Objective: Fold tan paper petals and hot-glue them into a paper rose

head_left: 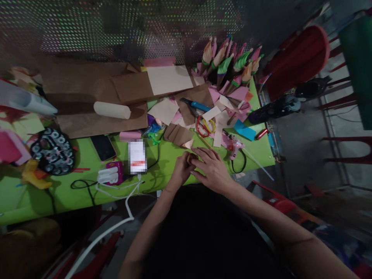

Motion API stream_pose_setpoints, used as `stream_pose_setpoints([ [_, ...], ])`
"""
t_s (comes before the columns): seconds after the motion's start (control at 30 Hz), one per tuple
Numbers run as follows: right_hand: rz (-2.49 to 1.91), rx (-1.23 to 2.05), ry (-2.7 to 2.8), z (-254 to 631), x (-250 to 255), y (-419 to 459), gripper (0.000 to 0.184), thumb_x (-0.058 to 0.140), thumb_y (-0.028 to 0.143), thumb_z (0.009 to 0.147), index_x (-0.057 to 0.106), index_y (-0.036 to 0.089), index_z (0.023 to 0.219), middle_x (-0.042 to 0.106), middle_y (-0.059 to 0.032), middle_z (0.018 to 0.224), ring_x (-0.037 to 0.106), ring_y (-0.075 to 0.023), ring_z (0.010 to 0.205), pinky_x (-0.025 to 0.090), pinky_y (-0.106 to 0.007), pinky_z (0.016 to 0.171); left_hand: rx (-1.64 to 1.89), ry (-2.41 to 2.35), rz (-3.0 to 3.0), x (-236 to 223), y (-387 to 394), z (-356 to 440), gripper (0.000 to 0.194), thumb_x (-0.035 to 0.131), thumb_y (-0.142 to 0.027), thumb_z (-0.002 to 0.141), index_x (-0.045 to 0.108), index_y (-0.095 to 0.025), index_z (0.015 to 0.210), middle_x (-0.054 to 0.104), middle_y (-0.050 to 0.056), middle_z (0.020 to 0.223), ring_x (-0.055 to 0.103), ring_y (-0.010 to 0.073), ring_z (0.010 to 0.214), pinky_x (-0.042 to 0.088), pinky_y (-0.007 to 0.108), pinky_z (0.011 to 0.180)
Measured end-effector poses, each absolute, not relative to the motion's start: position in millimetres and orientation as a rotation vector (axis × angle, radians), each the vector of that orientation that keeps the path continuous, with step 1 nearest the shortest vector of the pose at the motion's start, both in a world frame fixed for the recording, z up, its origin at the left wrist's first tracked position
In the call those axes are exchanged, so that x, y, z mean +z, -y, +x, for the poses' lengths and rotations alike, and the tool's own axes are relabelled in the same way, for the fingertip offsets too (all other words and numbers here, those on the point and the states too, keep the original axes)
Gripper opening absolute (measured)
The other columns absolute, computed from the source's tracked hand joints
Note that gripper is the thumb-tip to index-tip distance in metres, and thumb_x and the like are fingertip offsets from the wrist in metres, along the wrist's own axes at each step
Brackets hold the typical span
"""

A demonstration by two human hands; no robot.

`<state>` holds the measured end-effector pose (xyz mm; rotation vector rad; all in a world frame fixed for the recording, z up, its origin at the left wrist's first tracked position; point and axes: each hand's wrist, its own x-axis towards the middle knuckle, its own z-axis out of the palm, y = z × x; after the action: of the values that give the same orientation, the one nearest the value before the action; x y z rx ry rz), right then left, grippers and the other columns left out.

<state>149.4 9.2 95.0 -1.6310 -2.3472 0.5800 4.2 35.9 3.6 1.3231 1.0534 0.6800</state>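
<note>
My left hand (182,169) is closed around a small brown paper piece (190,158) at the table's front edge. My right hand (211,167) reaches over from the other side, its bent fingers pressed against the same piece. Most of that paper is hidden by the fingers, so its exact shape cannot be made out. Just beyond the hands lies a fanned stack of brown paper pieces (178,135). To the right of my right hand, a pink hot glue gun (235,148) rests on the green table (165,164).
Scissors (205,127), a blue cutter (197,105) and paper scraps lie beyond the hands. Several paper cones with coloured tops (225,66) stand at the back right. Leftward are a phone (103,147), a white cable (128,203), a paper roll (112,110) and a yellow glue gun (35,176).
</note>
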Motion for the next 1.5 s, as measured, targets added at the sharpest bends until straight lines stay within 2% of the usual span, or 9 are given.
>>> stream_pose_setpoints([
  [0.13, -1.529, 0.669, 2.273, 160, 95, -12, 0.033, 0.059, 0.026, 0.091, 0.066, 0.026, 0.124, 0.054, -0.0096, 0.145, 0.049, -0.0295, 0.132, 0.043, -0.052, 0.105, 0.71, -1.032, 1.34, 8, -41, 2, 0.014, 0.065, -0.025, 0.08, 0.052, -0.02, 0.082, 0.062, -0.003, 0.071, 0.056, 0.012, 0.065, 0.042, 0.022, 0.062],
  [0.3, -1.607, 0.527, 2.308, 161, 98, -13, 0.037, 0.059, 0.024, 0.091, 0.064, 0.025, 0.128, 0.052, -0.0105, 0.147, 0.047, -0.0323, 0.132, 0.043, -0.053, 0.105, 0.719, -1.051, 1.351, 11, -44, -1, 0.021, 0.068, -0.033, 0.079, 0.053, -0.02, 0.082, 0.052, -0.005, 0.064, 0.049, 0.011, 0.059, 0.039, 0.022, 0.058],
  [0.57, -1.646, 0.477, 2.375, 150, 93, -10, 0.031, 0.057, 0.022, 0.091, 0.065, 0.021, 0.121, 0.054, -0.0121, 0.145, 0.048, -0.0306, 0.132, 0.039, -0.052, 0.11, 0.7, -1.106, 1.403, 6, -43, 1, 0.015, 0.07, -0.023, 0.074, 0.057, -0.019, 0.082, 0.056, -0.003, 0.069, 0.05, 0.0144, 0.067, 0.041, 0.025, 0.063],
  [0.73, -1.635, 0.556, 2.356, 154, 90, -11, 0.037, 0.06, 0.025, 0.09, 0.064, 0.021, 0.127, 0.052, -0.0142, 0.146, 0.046, -0.0327, 0.134, 0.04, -0.053, 0.107, 0.797, -1.05, 1.364, 3, -44, -1, 0.016, 0.069, -0.027, 0.078, 0.056, -0.019, 0.081, 0.053, -0.005, 0.067, 0.046, 0.0111, 0.063, 0.04, 0.022, 0.061],
  [0.9, -1.599, 0.583, 2.315, 160, 98, -15, 0.045, 0.059, 0.026, 0.091, 0.059, 0.026, 0.136, 0.045, -0.0116, 0.153, 0.042, -0.0327, 0.138, 0.04, -0.053, 0.108, 0.878, -1.001, 1.337, 2, -47, -2, 0.017, 0.068, -0.029, 0.08, 0.057, -0.018, 0.087, 0.055, -0.006, 0.066, 0.046, 0.0093, 0.059, 0.039, 0.02, 0.058],
  [1.13, -1.633, 0.51, 2.355, 152, 98, -11, 0.035, 0.061, 0.023, 0.089, 0.067, 0.022, 0.123, 0.05, -0.0119, 0.149, 0.046, -0.0342, 0.134, 0.041, -0.055, 0.108, 0.844, -1.037, 1.326, 0, -42, -2, 0.014, 0.066, -0.02, 0.078, 0.059, -0.019, 0.09, 0.062, -0.001, 0.078, 0.054, 0.0126, 0.072, 0.043, 0.023, 0.067],
  [1.3, -1.631, 0.517, 2.355, 151, 95, -11, 0.036, 0.061, 0.021, 0.087, 0.066, 0.021, 0.123, 0.052, -0.0132, 0.146, 0.048, -0.0339, 0.132, 0.041, -0.056, 0.107, 0.828, -1.014, 1.25, -5, -41, 0, 0.018, 0.065, -0.019, 0.077, 0.058, -0.019, 0.093, 0.068, 0.002, 0.088, 0.06, 0.014, 0.079, 0.045, 0.024, 0.07],
  [1.5, -1.605, 0.57, 2.316, 151, 96, -12, 0.033, 0.063, 0.02, 0.086, 0.068, 0.023, 0.118, 0.049, -0.0115, 0.15, 0.046, -0.0351, 0.135, 0.04, -0.059, 0.107, 0.838, -1.022, 1.303, -7, -42, -2, 0.022, 0.066, -0.02, 0.077, 0.058, -0.018, 0.097, 0.066, 0.001, 0.083, 0.058, 0.0137, 0.074, 0.045, 0.025, 0.069],
])
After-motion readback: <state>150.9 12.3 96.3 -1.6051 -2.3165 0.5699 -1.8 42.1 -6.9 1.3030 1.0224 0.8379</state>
